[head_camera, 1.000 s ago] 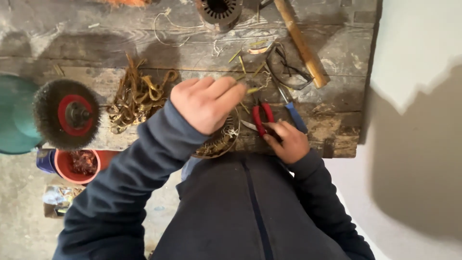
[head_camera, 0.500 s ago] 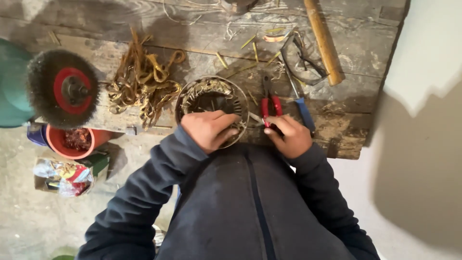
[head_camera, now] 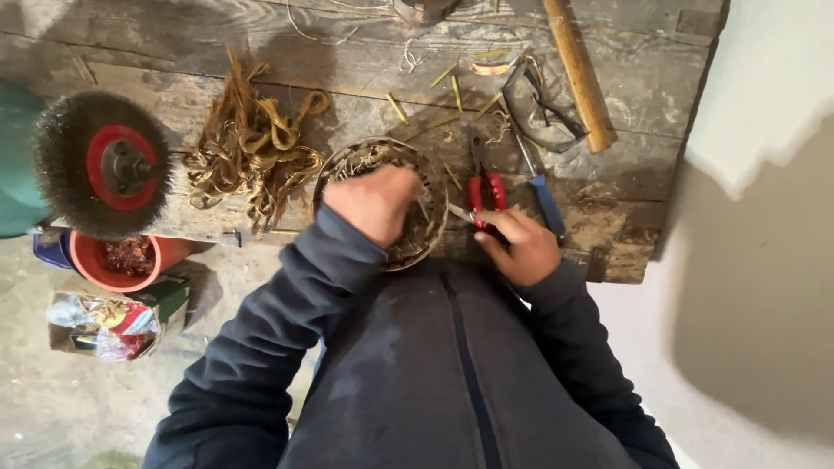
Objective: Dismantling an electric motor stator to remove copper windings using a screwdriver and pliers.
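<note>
A round metal motor stator stuffed with copper windings lies at the near edge of the worn wooden bench. My left hand rests on top of it, fingers curled down into the windings. My right hand sits just right of the stator, closed around a thin metal tool whose tip points left toward the stator's rim. Red-handled pliers lie on the bench right beside that hand.
A pile of pulled copper wire lies left of the stator. A wire brush wheel sits at the bench's left end. A blue-handled tool, safety glasses and a wooden handle lie to the right. A red pot and a bag stand below.
My left hand came down from above the bench and settled into the stator's windings. My right hand stayed by the red pliers. The view shifted slightly.
</note>
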